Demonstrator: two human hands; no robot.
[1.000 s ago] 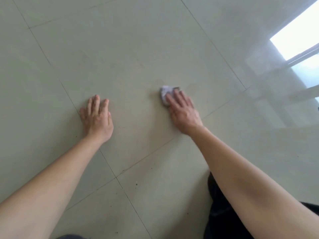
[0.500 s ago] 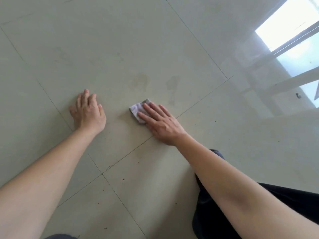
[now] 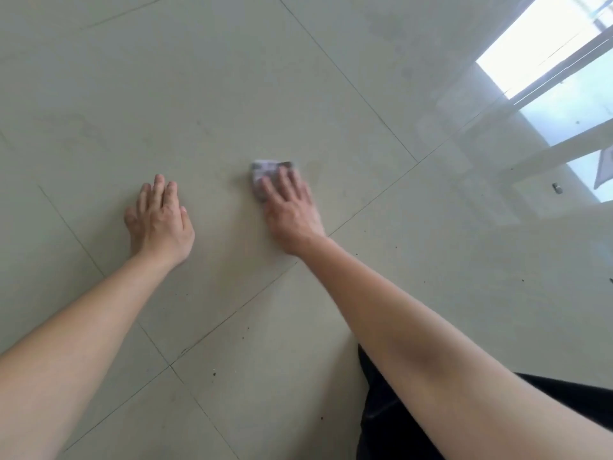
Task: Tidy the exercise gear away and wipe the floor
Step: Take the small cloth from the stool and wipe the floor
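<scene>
Item log, as I saw it: left hand (image 3: 159, 220) lay flat on tiled floor (image 3: 232, 94), fingers extended, holding nothing. Right hand (image 3: 288, 207) pressed crumpled grey cloth (image 3: 265, 169) onto floor, fingers flat over it, blurred. Dark specks (image 3: 215, 372) near grout lines.

Left hand (image 3: 159, 220) flat, fingers together, right hand (image 3: 290, 207) pressed palm-down
</scene>
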